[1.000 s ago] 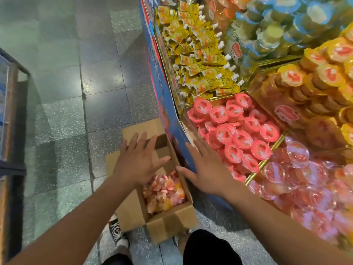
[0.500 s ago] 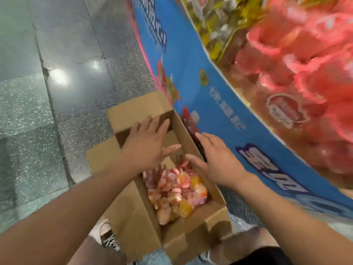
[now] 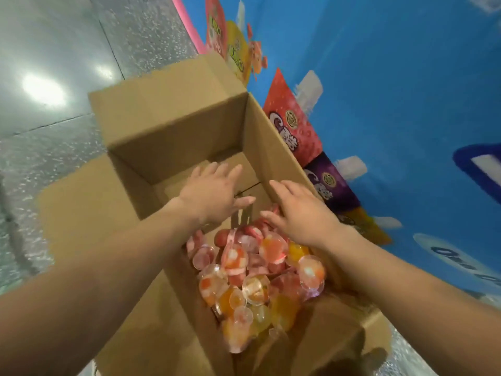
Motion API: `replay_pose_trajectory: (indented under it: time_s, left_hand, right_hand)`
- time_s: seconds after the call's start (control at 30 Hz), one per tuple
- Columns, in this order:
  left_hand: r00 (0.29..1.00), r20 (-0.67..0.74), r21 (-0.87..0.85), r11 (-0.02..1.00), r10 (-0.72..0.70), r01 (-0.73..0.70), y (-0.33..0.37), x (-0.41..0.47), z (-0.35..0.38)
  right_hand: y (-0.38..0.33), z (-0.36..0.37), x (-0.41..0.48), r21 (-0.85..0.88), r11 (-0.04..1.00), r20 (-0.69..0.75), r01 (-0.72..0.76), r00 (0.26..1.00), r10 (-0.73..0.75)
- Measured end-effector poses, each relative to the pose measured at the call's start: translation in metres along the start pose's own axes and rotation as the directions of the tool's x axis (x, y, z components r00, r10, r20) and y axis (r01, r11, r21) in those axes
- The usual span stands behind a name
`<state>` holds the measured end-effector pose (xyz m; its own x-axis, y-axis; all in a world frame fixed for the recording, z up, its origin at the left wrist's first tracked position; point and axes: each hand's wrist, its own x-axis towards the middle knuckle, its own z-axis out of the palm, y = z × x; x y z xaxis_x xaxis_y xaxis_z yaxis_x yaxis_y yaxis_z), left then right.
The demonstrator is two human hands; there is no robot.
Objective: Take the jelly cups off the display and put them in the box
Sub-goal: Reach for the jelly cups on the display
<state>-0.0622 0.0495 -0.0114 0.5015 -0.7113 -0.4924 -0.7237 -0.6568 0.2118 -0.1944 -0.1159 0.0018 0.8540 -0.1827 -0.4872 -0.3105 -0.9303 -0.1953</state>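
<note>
An open cardboard box stands on the floor beside the display. Several jelly cups, pink, orange and yellow, lie heaped in its near half; the far half shows bare cardboard bottom. My left hand reaches into the box with fingers straight, palm down, above the bare bottom and holding nothing. My right hand hovers over the far edge of the heap by the box's right wall, fingers spread and empty. The display's trays are out of view.
The blue printed side panel of the display rises right beside the box's right wall. Shiny grey tiled floor spreads to the left. The box flaps fold outward on the left and near sides.
The view has dropped from the display's trays down to the box. Both hands have gone from above the box opening down inside it, still empty and spread.
</note>
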Motion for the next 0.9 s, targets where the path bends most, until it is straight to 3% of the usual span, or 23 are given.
replay_pose_trajectory:
  time_s: [0.27,0.6,0.9]
  left_hand:
    - [0.994,0.113,-0.010,1.000,-0.003,0.004,-0.013,0.048,0.053]
    - [0.996,0.086,-0.010,1.000,0.026,-0.025,-0.019,0.042,0.067]
    - [0.995,0.095,-0.039,0.999,-0.006,0.010,-0.032,0.041,0.078]
  right_hand:
    - [0.021,0.060,0.034,0.028,0.994,0.096,-0.102,0.990,0.099]
    - [0.027,0.092,0.050,0.021,0.987,0.165,-0.158,0.974,0.152]
    - [0.024,0.116,0.073,-0.068,0.949,0.224,-0.308,0.922,0.315]
